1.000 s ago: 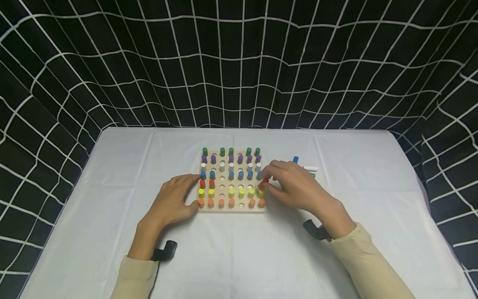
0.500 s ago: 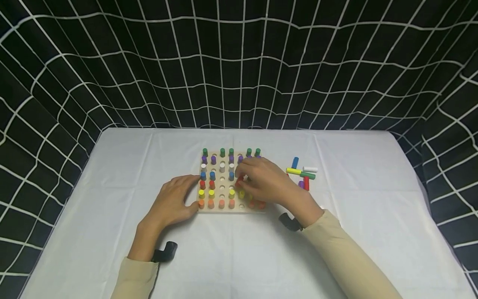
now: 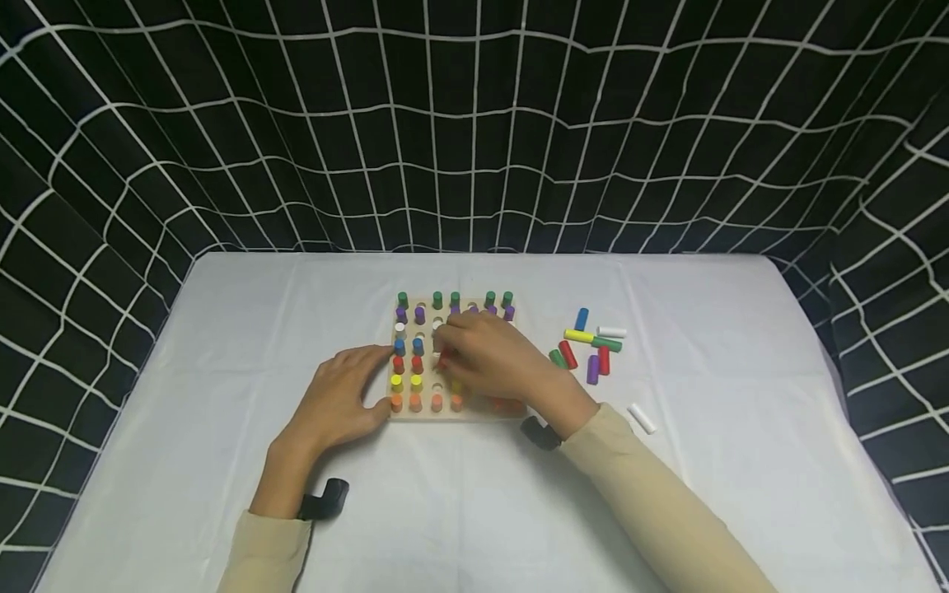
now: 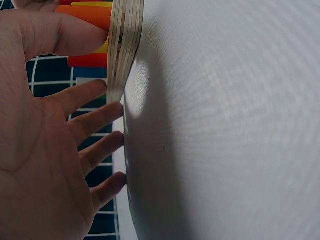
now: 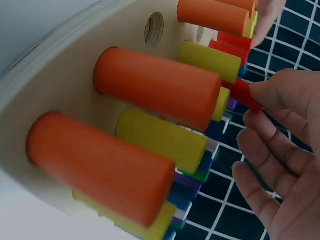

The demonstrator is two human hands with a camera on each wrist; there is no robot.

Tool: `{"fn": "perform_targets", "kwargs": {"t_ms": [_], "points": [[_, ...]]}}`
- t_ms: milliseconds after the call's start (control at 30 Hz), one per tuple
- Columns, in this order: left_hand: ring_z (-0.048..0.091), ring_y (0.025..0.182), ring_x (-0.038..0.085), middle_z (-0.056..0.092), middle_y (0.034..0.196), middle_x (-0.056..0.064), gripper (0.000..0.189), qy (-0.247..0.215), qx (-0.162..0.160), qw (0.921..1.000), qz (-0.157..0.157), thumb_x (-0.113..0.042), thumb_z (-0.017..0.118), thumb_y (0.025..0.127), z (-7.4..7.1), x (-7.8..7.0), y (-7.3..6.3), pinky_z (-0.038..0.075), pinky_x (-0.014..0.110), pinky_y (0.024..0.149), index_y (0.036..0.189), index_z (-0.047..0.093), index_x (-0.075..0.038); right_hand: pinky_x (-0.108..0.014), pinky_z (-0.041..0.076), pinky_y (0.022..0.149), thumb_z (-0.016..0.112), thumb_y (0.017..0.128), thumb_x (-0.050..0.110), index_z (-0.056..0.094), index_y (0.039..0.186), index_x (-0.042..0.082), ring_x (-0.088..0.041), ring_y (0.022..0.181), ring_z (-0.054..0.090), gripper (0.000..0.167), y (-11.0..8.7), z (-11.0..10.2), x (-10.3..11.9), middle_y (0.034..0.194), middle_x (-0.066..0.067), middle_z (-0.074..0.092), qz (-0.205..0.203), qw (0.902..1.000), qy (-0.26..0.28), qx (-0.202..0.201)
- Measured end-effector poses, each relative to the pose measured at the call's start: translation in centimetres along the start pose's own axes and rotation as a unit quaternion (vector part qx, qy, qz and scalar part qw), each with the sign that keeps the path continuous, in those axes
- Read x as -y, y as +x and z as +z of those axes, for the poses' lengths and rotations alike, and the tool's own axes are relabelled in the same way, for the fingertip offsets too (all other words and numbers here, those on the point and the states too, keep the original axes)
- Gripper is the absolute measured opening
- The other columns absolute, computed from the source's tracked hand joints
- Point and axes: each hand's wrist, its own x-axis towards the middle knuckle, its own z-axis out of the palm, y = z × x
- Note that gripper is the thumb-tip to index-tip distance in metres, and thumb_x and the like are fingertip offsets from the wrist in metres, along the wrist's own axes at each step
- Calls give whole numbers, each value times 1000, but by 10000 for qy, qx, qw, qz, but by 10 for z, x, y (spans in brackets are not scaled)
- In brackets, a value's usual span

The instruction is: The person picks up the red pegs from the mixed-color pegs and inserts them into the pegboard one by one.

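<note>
Colored pegs stand in rows in a wooden pegboard (image 3: 445, 417) on the white table. My right hand (image 3: 493, 354) is over the middle of the board and pinches a red peg (image 5: 246, 95) between thumb and index finger, within the red row. Whether the peg's lower end is in a hole is hidden behind a yellow peg (image 5: 212, 61). My left hand (image 3: 334, 403) rests at the board's left edge. Its thumb lies beside the orange corner peg (image 4: 85, 16), and the other fingers are spread, fairly straight, along the edge. My right hand covers part of the board.
Loose pegs lie right of the board, among them a blue peg (image 3: 582, 319), a yellow peg (image 3: 578, 336) and a purple peg (image 3: 593, 370). A white peg (image 3: 641, 418) lies apart, nearer the front. Black cloth with white netting (image 3: 474, 148) surrounds the table.
My right hand has moved left with the red peg, from the board's right edge to its middle. More loose pegs show at right. My left hand has stayed in place.
</note>
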Motion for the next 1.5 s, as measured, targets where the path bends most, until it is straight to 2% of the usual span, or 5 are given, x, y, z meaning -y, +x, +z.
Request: {"fn": "perform_targets", "kwargs": {"t_ms": [133, 333, 733, 1033, 1500], "points": [[42, 155, 36, 52, 163, 8, 77, 36, 15, 10000, -85, -34, 69, 88, -5, 1, -2, 32, 64, 128, 160, 47, -18, -36, 56, 90, 72, 95, 16, 75, 105, 15, -16, 90, 63, 10, 8, 4, 1, 97, 2, 70, -177, 9998, -10, -28], [43, 154, 36, 53, 162, 9, 75, -17, -41, 10000, 40, -33, 68, 88, -8, -5, -2, 33, 65, 127, 159, 48, -16, -37, 56, 94, 72, 96, 16, 76, 107, 16, -17, 92, 64, 11, 9, 5, 5, 99, 3, 70, -18, 9999, -38, 127], [45, 152, 37, 55, 160, 10, 73, 26, -133, 9999, -24, -30, 68, 87, -12, -6, -9, 34, 67, 126, 157, 51, -16, -40, 55, 105, 72, 97, 17, 76, 113, 16, -18, 104, 68, 17, 9, 8, 13, 106, 2, 73, 64, 9998, -40, 184], [43, 154, 37, 54, 161, 10, 75, -54, -17, 10000, -44, -32, 69, 87, -3, -11, -8, 33, 66, 127, 158, 50, -16, -40, 56, 106, 70, 98, 19, 77, 121, 18, -20, 109, 69, 24, -20, -3, 4, 114, 1, 75, 551, 9983, -1, 173], [44, 153, 38, 55, 160, 10, 74, -13, -63, 10000, -47, -32, 69, 87, -1, -11, -3, 34, 66, 126, 157, 51, -16, -45, 55, 106, 71, 96, 16, 78, 116, 11, -23, 110, 70, 21, -69, -20, -26, 113, -3, 76, 1000, 9940, 109, -434]]}}
